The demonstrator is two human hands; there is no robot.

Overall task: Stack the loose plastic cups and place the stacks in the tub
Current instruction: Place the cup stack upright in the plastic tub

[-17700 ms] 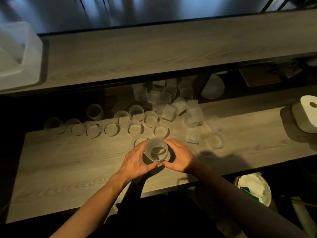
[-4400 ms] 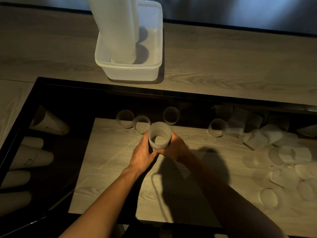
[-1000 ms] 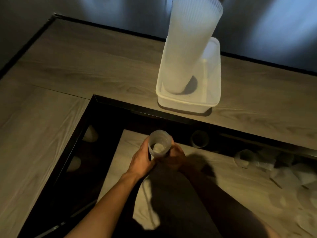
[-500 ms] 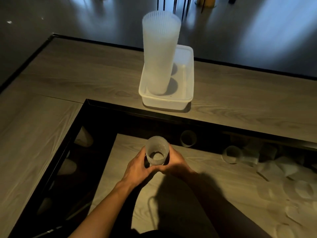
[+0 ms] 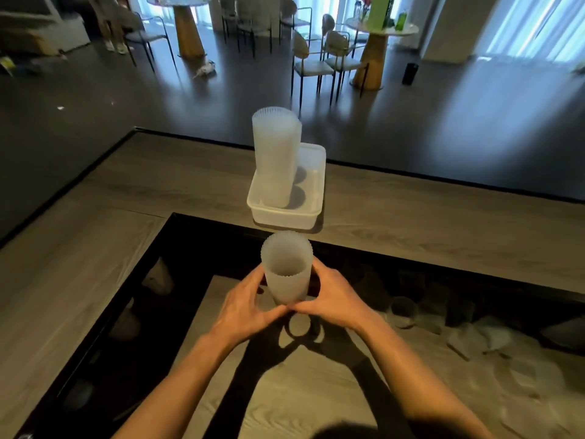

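A stack of translucent ribbed cups [image 5: 286,270] is held upright between both hands, above the lower wooden shelf [image 5: 285,391]. My left hand [image 5: 243,304] curls round its left side and my right hand [image 5: 330,299] round its right side, thumbs meeting at the base. Straight ahead, on the upper counter [image 5: 427,229], sits the white plastic tub [image 5: 311,213] with two tall cup stacks [image 5: 275,156] standing in it. Loose cups [image 5: 403,310] lie scattered on the lower shelf to the right.
A black frame edge [image 5: 411,258] separates the counter from the lower shelf. More cups lie in the dark gap at the left [image 5: 158,277]. Beyond the counter are dark floor, chairs [image 5: 311,63] and round tables.
Both hands have lifted the cup stack higher and nearer the tub. My view has tipped up, so the room beyond the counter shows.
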